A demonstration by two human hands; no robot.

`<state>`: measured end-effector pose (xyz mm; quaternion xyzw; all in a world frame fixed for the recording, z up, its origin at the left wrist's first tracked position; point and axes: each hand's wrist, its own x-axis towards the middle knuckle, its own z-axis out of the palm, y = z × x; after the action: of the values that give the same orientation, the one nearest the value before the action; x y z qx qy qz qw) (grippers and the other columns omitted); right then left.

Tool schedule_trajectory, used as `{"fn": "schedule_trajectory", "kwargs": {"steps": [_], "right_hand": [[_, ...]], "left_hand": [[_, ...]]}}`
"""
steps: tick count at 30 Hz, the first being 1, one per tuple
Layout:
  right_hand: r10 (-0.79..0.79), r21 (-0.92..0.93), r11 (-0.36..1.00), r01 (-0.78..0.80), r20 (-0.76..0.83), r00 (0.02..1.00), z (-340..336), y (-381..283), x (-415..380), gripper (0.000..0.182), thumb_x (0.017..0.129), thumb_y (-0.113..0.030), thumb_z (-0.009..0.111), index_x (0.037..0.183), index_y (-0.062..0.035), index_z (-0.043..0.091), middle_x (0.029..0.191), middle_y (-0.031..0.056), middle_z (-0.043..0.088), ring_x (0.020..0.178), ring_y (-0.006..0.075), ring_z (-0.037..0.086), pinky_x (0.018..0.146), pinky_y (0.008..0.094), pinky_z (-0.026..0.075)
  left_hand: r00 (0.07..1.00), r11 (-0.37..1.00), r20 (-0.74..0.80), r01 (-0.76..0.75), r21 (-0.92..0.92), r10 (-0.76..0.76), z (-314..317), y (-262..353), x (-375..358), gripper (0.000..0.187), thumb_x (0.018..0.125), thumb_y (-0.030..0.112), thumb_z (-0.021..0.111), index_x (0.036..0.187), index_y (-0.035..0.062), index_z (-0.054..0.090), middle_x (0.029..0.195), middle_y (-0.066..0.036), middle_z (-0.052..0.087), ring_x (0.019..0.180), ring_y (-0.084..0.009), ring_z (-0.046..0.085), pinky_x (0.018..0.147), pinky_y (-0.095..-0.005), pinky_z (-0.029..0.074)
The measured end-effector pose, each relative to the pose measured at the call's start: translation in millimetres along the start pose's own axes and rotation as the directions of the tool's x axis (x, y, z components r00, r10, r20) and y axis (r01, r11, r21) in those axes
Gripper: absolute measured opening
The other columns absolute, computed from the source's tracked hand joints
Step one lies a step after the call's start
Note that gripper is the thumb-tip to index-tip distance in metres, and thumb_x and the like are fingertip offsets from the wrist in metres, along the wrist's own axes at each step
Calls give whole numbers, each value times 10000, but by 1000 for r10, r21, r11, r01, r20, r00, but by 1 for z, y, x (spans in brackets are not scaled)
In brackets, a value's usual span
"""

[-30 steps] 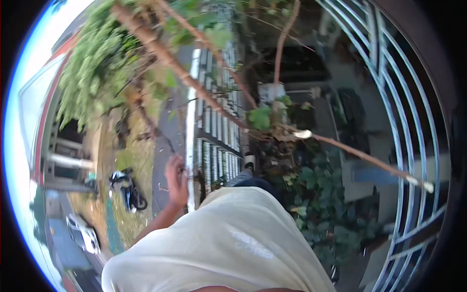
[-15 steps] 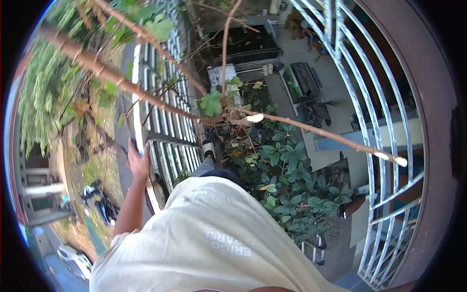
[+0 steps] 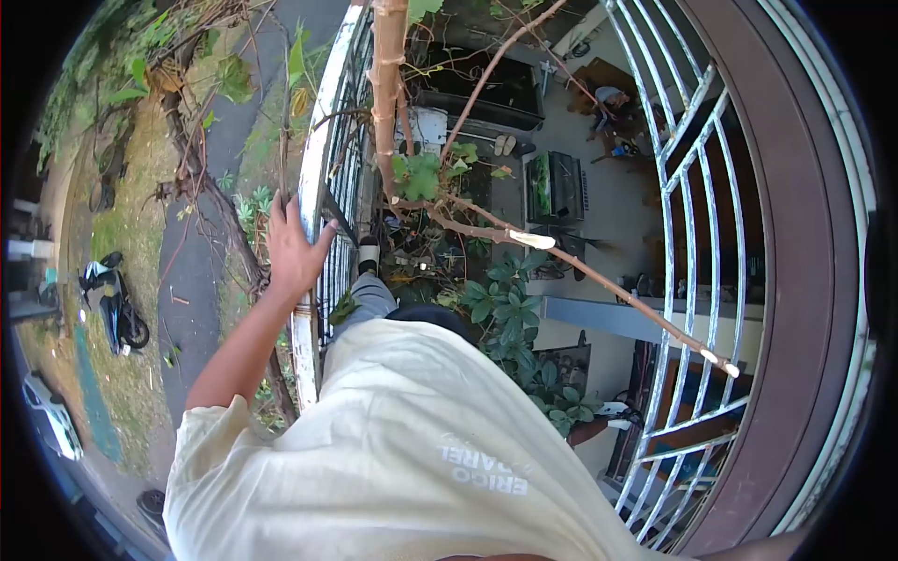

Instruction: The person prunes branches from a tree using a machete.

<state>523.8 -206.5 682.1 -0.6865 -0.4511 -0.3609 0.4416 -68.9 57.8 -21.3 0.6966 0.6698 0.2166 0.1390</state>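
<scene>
My left hand (image 3: 295, 251) rests on the white metal railing (image 3: 310, 178), fingers stretched out on the outer side and thumb apart on the inner side. My right hand is out of view; only part of the right arm (image 3: 772, 548) shows at the lower right edge. A thick brown branch (image 3: 384, 89) rises in front of me, with green leaves (image 3: 417, 178) near its fork. One stub has a pale cut end (image 3: 532, 240). From the fork a thin branch (image 3: 617, 290) stretches right, its tip pale, in front of the white window bars (image 3: 697, 243).
Far below lie leafy plants (image 3: 510, 304), a dark tank-like box (image 3: 554, 185) and a seated person (image 3: 613, 98). One leg (image 3: 369, 297) stands beside the railing. A brown beam (image 3: 790, 234) runs along the right. Outside are a road (image 3: 196, 309) and a motorbike (image 3: 114, 304).
The view has turned, so the thick branch now looks nearly upright and the window bars sit further left. My left hand appears higher and further right, still at the railing.
</scene>
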Motion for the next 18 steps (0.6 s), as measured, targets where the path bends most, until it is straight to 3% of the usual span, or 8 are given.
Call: {"fn": "schedule_trajectory", "kwargs": {"steps": [10,18], "right_hand": [[109,-32,993,-111,-38,993,-29,12,-54,683,1023,-682,376,1349,-84,420,1209,213,535,1072,373,560,878,571,496],[222,-27,974,-224,-60,973,-19,77,-85,683,1019,-692,373,1333,-89,431,1188,206,541,1054,365,565,865,565,498]], "left_hand": [[999,999,34,33,-19,-32,-6,6,1,833,920,498,731,1509,-12,435,1628,-325,298,1479,-496,358,1201,-586,287],[997,999,56,44,-12,-44,-9,15,3,783,941,463,721,1517,15,437,1623,-318,315,1472,-504,365,1195,-574,293]]}}
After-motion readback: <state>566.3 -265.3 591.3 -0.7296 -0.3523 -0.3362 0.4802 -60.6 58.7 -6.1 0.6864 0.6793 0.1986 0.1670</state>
